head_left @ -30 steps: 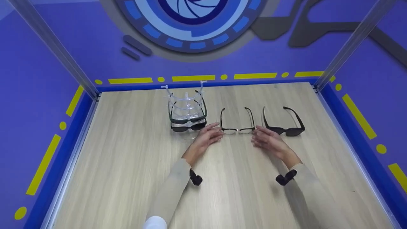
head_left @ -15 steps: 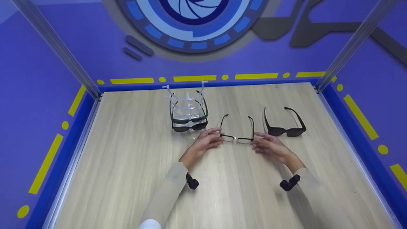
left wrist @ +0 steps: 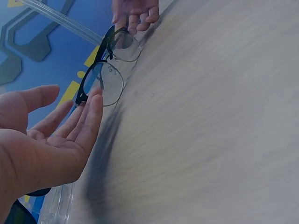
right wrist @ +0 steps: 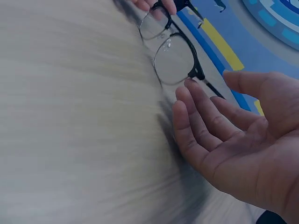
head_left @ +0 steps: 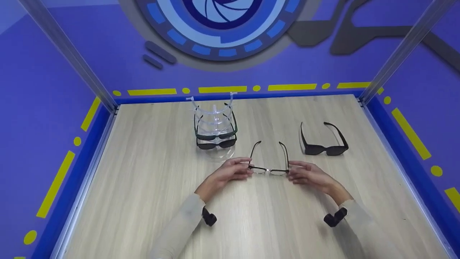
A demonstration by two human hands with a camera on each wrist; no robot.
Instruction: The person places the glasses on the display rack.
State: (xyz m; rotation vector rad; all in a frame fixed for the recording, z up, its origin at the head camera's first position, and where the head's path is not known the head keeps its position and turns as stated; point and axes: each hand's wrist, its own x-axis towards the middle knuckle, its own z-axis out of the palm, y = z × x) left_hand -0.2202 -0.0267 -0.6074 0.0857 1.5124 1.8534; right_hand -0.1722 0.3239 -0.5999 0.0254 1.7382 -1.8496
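Observation:
A pair of clear-lensed eyeglasses (head_left: pixel 268 171) with a dark brow line lies on the table between my hands, temples spread and pointing away. My left hand (head_left: pixel 234 170) has its fingertips at the left hinge corner, thumb held apart. At the opposite corner, my right hand (head_left: pixel 309 175) touches the frame with loosely extended fingers. In the left wrist view the eyeglasses (left wrist: pixel 103 77) show thin wire lower rims and a shadow beneath. The right wrist view has the near lens of the eyeglasses (right wrist: pixel 175 60) just beyond the fingertips.
A clear plastic display stand (head_left: pixel 215 111) behind my left hand bears two pairs of dark sunglasses (head_left: pixel 216 144), one above the other. Another pair of black sunglasses (head_left: pixel 325 149) lies unfolded at the right. Blue panels (head_left: pixel 222 77) and metal posts enclose the table.
Both hands have drawn toward me, and the eyeglasses have slid with them, away from the back of the table. The stand and black sunglasses have stayed in place.

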